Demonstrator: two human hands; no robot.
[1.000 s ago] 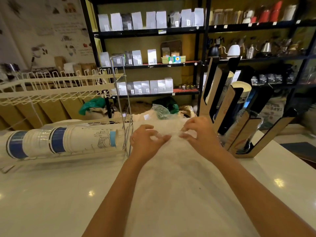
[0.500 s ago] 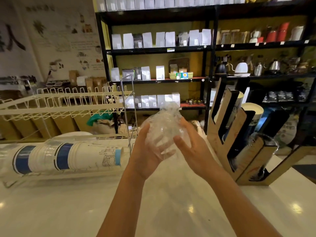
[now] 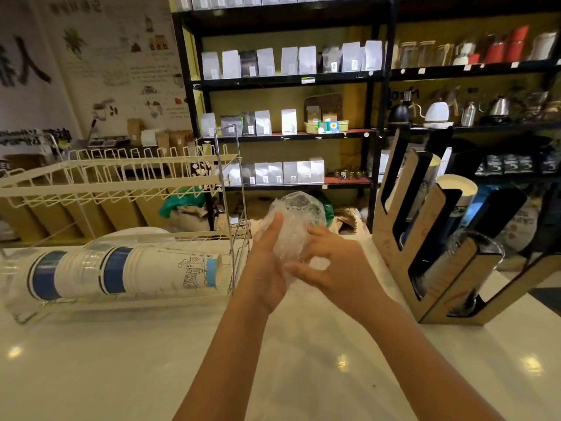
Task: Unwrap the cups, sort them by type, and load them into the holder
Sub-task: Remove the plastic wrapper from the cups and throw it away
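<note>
Left hand [image 3: 268, 256] and right hand [image 3: 329, 268] both curled round crumpled plastic wrap [image 3: 293, 226], balling it up above the table [image 3: 151, 360], probably for binning. Paper cups [image 3: 121, 273] lying stacked in wire rack [image 3: 115, 177] at left; wooden holder [image 3: 437, 262] at right, partly loaded.

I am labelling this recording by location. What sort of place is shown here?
Most likely a coffee shop counter. Black shelves hold rows of coffee bags and pour-over kettles, and on the white counter stands a wooden cup holder loaded with cups.
</note>
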